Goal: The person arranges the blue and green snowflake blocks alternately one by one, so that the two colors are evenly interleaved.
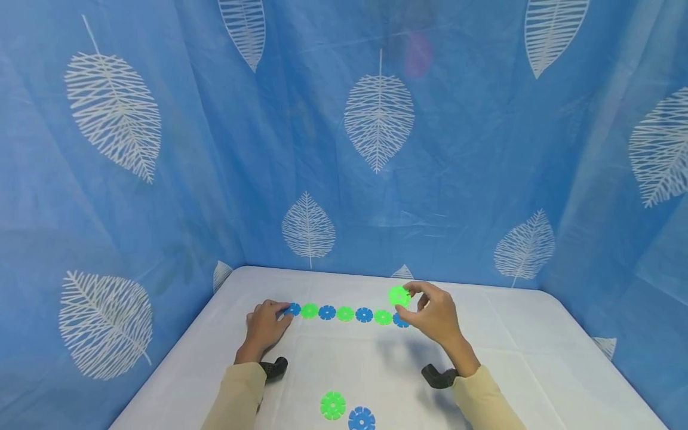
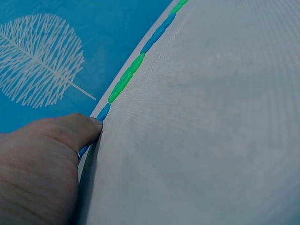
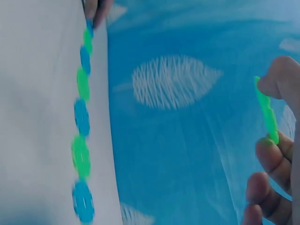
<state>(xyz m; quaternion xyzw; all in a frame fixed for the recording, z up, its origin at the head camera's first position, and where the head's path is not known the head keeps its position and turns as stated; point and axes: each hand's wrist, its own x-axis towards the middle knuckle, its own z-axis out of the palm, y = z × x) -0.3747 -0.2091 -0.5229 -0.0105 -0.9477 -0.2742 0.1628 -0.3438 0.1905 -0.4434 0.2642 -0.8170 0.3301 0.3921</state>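
Note:
A row of notched plastic discs, blue and green by turns, runs across the white table. At its left end my left hand (image 1: 266,327) pinches a blue notched disc (image 1: 293,309) between thumb and fingers; in the left wrist view the thumb (image 2: 77,130) partly covers that disc. My right hand (image 1: 439,315) holds a green notched disc (image 1: 399,295) by its edges, raised above the row's right end. Below it a blue disc (image 1: 400,321) ends the row, partly hidden by the thumb. The right wrist view shows the held green disc (image 3: 267,111) nearly edge-on.
A loose green disc (image 1: 332,405) and a loose blue disc (image 1: 361,419) lie near the front of the white table (image 1: 537,358). Blue curtains (image 1: 457,149) with white leaf prints rise behind the table and at both sides.

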